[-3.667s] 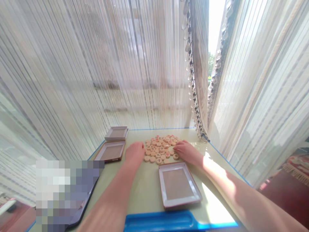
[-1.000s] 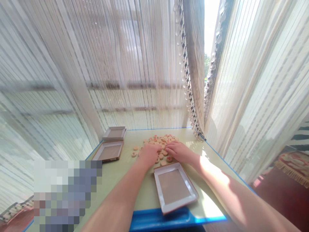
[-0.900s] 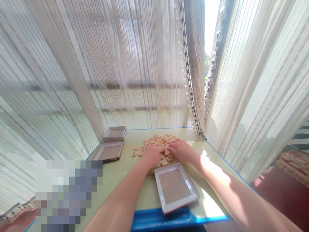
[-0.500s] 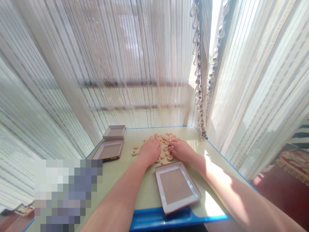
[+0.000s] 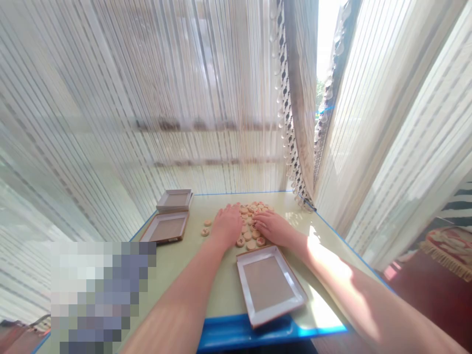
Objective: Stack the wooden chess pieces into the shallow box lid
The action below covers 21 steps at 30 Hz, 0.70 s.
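Observation:
Round wooden Chinese chess pieces (image 5: 247,235) lie in a loose heap on the table, some with red or dark characters facing up. On the heap's left side rests my left hand (image 5: 227,223), palm down with its fingers stretched out, covering some pieces. My right hand (image 5: 275,227) lies over the right side, fingers extended and slightly bent onto the pieces. Neither hand visibly grips a piece, though what is under the palms is hidden. Two loose pieces (image 5: 205,232) sit apart, left of my left hand. Just below the heap is a shallow box tray (image 5: 243,285).
Another shallow box (image 5: 146,236) lies at the table's left edge, with stacked boxes (image 5: 161,206) behind it. The green tabletop (image 5: 221,305) has a blue rim. Striped curtains (image 5: 236,98) hang close behind the table. A blurred patch (image 5: 110,295) hides the lower left.
My left hand has shifted slightly left and away from me, its fingers straighter, uncovering pieces at the heap's near side. My right hand has moved slightly left and flattened over the pieces.

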Each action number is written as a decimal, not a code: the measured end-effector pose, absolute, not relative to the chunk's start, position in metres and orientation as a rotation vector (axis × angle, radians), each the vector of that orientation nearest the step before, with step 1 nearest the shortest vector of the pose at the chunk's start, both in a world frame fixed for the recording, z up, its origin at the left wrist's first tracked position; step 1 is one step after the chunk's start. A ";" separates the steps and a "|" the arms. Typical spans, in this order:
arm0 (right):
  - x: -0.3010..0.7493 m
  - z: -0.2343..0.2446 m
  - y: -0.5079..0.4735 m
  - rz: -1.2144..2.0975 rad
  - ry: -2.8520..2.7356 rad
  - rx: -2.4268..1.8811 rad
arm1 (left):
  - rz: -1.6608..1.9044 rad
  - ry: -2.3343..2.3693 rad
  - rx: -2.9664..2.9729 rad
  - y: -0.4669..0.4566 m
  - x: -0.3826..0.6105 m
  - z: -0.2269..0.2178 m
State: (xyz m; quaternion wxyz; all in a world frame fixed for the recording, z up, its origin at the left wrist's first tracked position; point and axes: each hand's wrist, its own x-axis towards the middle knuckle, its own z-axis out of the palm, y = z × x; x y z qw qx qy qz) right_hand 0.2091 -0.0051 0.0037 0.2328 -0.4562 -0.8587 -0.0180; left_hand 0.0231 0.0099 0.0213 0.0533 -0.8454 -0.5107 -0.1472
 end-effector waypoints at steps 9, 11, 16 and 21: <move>0.210 0.003 0.005 -0.095 -2.198 -1.258 | -0.428 -1.323 -2.802 0.007 0.026 0.025; 0.211 0.003 0.005 -0.102 -2.139 -1.298 | -0.488 -1.337 -2.843 0.005 0.027 0.027; 0.211 0.007 0.001 -0.084 -2.166 -1.308 | -0.483 -1.375 -2.880 0.002 0.026 0.031; 0.207 0.008 -0.003 -0.061 -2.318 -1.166 | -0.446 -1.297 -2.767 0.003 0.027 0.028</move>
